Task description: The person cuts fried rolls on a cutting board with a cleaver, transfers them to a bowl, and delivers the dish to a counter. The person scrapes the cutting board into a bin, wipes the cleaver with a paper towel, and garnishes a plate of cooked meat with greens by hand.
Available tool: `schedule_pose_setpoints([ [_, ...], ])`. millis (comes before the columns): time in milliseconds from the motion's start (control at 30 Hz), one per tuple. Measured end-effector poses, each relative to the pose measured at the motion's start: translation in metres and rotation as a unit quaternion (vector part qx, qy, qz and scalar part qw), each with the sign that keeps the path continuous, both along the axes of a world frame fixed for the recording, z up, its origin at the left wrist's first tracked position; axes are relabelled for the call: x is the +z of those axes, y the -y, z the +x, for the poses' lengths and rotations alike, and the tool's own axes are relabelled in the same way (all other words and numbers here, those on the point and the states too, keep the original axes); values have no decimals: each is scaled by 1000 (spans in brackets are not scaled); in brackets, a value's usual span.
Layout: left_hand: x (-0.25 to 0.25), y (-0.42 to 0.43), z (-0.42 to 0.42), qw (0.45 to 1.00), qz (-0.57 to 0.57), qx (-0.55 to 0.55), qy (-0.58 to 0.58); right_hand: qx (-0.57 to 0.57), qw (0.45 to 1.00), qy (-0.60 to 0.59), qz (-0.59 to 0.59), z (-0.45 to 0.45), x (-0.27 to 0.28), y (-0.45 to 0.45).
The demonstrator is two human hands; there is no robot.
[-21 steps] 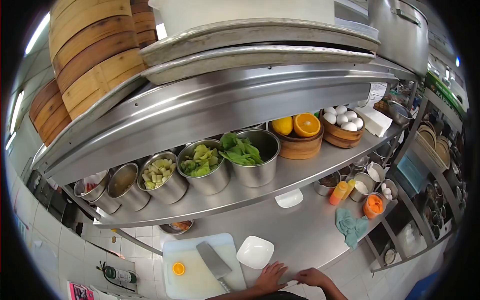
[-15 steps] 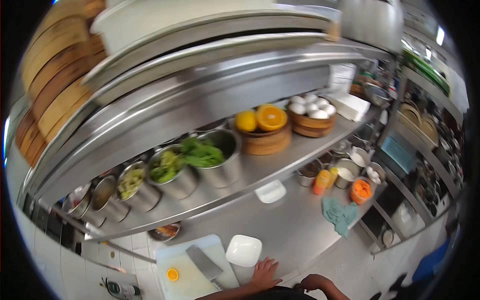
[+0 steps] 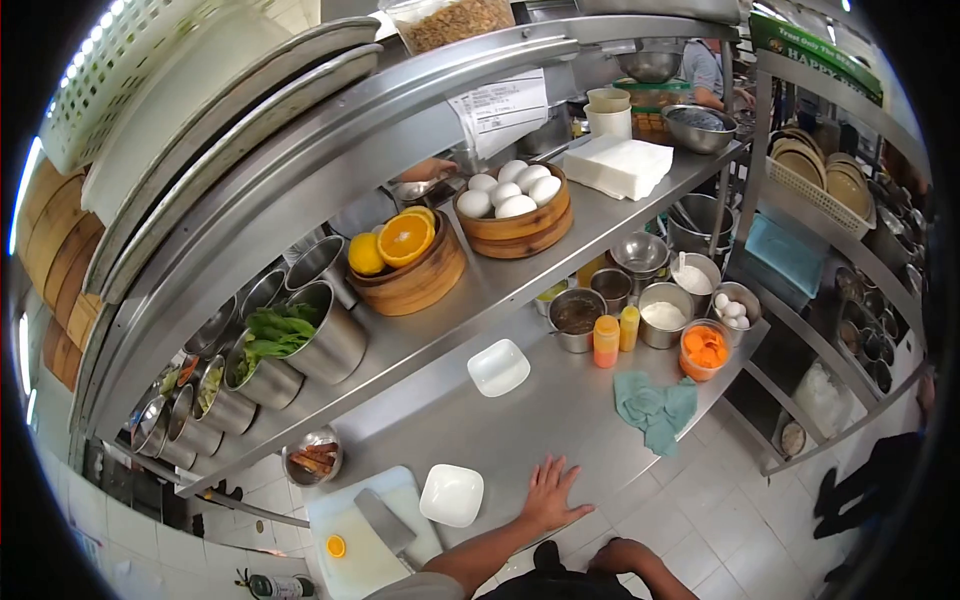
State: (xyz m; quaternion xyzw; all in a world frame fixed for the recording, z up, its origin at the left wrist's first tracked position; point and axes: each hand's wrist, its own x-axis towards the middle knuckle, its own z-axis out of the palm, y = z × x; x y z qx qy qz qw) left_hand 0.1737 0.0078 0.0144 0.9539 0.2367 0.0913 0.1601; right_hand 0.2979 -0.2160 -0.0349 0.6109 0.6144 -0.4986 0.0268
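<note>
My left hand (image 3: 548, 497) lies flat on the steel counter near its front edge, fingers spread, holding nothing. Left of it stands a square white bowl (image 3: 451, 495), apart from the hand. Farther left, a cleaver (image 3: 384, 521) rests on a white cutting board (image 3: 335, 500) beside an orange piece (image 3: 336, 546). Close to my body, past the counter edge, is my right hand (image 3: 620, 556); it looks bent inward, and its fingers are hidden. A second white bowl (image 3: 498, 368) sits deeper on the counter, and a green cloth (image 3: 655, 408) lies to the right.
An overhead shelf (image 3: 480, 290) carries metal tubs, a wooden steamer of oranges (image 3: 420, 275), one of eggs (image 3: 515, 218), and napkins (image 3: 618, 166). Sauce bottles (image 3: 606, 342) and a tub of orange slices (image 3: 704, 350) stand at right. Another person (image 3: 703, 75) is behind the shelf.
The view has swung right. My left hand has slid right along the counter, farther from the nearer white bowl, with its fingers spread wider. My right hand stays near my body.
</note>
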Motion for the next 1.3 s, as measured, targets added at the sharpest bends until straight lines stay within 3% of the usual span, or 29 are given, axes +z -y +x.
schedule_pose_setpoints([
  [67, -2, -5, 8, 999, -13, 8, -41, -80, 996, -46, 8, 27, 21, -5],
  [133, 1, 3, 5, 997, -30, 15, -74, -196, 974, -111, 35, 48, 81, -25],
  [233, 14, -1, 10, 997, -29, 20, -75, -259, 931, -121, 229, 82, 218, -89],
  [267, 13, 0, 9, 997, -29, 19, -66, -254, 881, -125, 379, 90, 257, -109],
  [367, 6, 0, 5, 999, -32, 16, -24, -209, 734, -97, 638, 125, 389, -171],
  [400, 3, -1, 5, 999, -34, 15, -7, -286, 725, -211, 589, 126, 430, -188],
  [467, 5, -1, 5, 999, -40, 14, 9, -296, 644, -254, 658, 144, 481, -240],
  [533, 5, -2, 2, 999, -45, 13, 17, -286, 566, -256, 729, 169, 499, -298],
  [633, 3, -3, 3, 998, -50, 14, 19, -283, 564, -384, 674, 165, 518, -313],
  [733, 4, -3, 3, 999, -49, 23, 8, -298, 527, -361, 709, 158, 516, -319],
  [933, 8, -3, 4, 999, -42, 24, 0, -339, 512, -332, 716, 150, 530, -321],
  [1233, 4, -2, 4, 998, -38, 36, -25, -380, 532, -243, 717, 149, 547, -319],
  [1300, 3, -2, 3, 998, -40, 36, -23, -384, 506, -220, 740, 152, 547, -324],
])
